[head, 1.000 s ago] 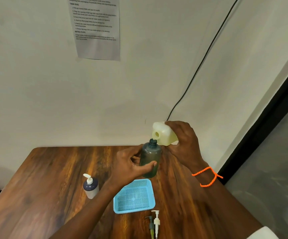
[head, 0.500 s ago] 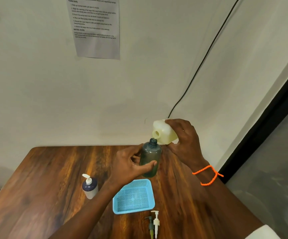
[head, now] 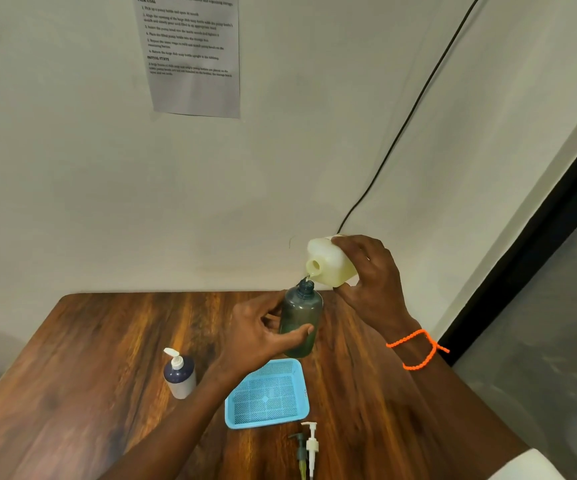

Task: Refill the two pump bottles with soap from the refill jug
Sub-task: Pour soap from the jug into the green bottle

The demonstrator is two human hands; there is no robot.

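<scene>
Right hand (head: 373,282) gripping tilted refill jug (head: 332,263), spout just above neck of upright green bottle (head: 300,320); left hand (head: 263,336) fingers gripping bottle.

The left hand (head: 259,332) grips a dark green bottle (head: 300,320) upright above the wooden table (head: 83,358), thumb across its front, while the right hand (head: 372,282) holds the pale refill jug (head: 330,263) tipped over — its open spout sits just above the bottle's open neck, with a thin thread of soap between them. Below the bottle lies a blue mesh tray (head: 267,394); left of it stands a dark pump bottle (head: 179,374) with a white top, and two loose pump heads (head: 307,448) lie near the table's front edge. An orange bracelet (head: 417,348) circles the right wrist — a printed sheet (head: 192,53) and a black cable (head: 415,102) hang on the wall.
</scene>
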